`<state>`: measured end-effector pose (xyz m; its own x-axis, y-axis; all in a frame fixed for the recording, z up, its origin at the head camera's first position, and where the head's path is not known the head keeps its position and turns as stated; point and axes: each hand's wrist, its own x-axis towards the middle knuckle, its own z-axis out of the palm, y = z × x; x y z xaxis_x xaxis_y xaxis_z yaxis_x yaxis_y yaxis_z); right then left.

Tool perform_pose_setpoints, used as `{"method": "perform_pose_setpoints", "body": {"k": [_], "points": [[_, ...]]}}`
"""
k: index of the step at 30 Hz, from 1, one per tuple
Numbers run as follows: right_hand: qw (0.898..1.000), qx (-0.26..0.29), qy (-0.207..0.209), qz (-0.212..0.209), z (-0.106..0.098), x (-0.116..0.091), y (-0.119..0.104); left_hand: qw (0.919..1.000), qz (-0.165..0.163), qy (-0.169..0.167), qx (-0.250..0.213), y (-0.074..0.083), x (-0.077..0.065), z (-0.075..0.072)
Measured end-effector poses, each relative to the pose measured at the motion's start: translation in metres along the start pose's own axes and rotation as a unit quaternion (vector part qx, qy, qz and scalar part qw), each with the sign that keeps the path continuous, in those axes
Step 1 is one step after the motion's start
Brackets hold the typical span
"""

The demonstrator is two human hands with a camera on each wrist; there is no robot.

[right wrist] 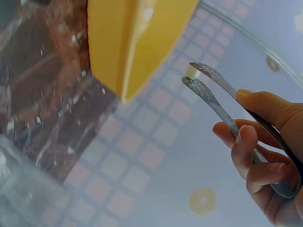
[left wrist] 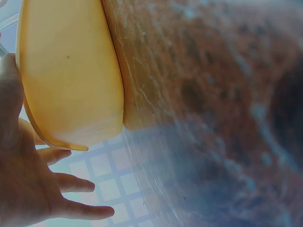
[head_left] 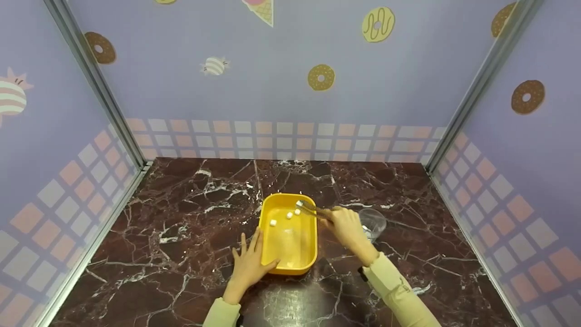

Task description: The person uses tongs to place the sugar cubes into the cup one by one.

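My right hand [head_left: 347,229] grips a pair of metal tongs [head_left: 317,210] over the far right part of a yellow tray [head_left: 290,271]. A small white cube [right wrist: 192,72] is pinched between the perforated tips of the tongs in the right wrist view. Three more white cubes, one of them towards the left wall [head_left: 273,223], lie on the tray's floor. With fingers spread and straight, my left hand [head_left: 248,268] touches the tray's left side, its thumb by the near left corner. In the left wrist view the tray's outer wall [left wrist: 71,71] stands beside that hand.
A clear container [head_left: 376,220] stands right of the tray, partly behind my right hand; its contents are hard to make out. White specks dot the dark marbled tabletop [head_left: 195,254]. Patterned panels [head_left: 272,91] enclose the back and both sides.
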<state>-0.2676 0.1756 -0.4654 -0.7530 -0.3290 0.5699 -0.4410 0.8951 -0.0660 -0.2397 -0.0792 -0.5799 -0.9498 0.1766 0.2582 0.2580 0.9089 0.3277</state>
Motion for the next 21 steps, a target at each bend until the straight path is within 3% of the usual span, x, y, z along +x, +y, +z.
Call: {"method": "perform_pose_setpoints", "body": {"k": [11, 21], "points": [[0.997, 0.01, 0.047, 0.064, -0.046, -0.01, 0.04, 1.0, 0.001, -0.003, -0.002, 0.001, -0.001, -0.001], [0.993, -0.008, 0.047, 0.109, -0.063, -0.042, 0.079, 1.0, -0.002, 0.0, -0.007, 0.0, 0.0, 0.0]]}}
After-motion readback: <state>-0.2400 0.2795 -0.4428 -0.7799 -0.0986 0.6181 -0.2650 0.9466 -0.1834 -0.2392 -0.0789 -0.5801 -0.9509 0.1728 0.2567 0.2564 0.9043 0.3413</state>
